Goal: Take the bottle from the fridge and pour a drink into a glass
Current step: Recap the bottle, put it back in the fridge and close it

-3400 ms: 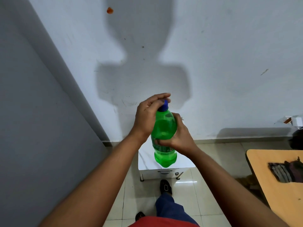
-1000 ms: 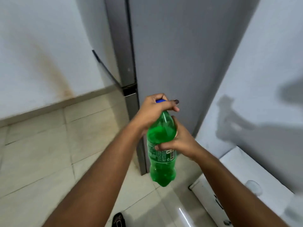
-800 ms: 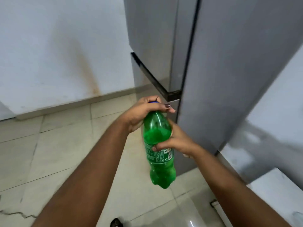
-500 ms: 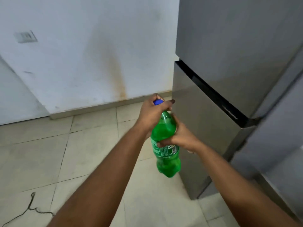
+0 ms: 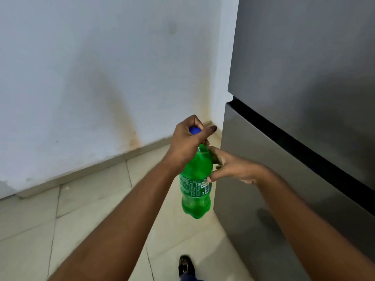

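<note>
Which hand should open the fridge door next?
Right. The right hand is loosening off the green plastic bottle, beside the grey fridge; the left hand grips its blue cap.

A white wall (image 5: pixel 85 67) fills the far left, marked by a brownish vertical stain (image 5: pixel 125 118) that runs down to a beige skirting strip (image 5: pixel 105 162). The floor (image 5: pixel 40 230) is pale tile with thin dark joints, one tile cracked. On the right stands a grey metal cabinet (image 5: pixel 304 67) with a black horizontal gap (image 5: pixel 294 145) between its upper and lower doors. Light is soft and even.
</note>
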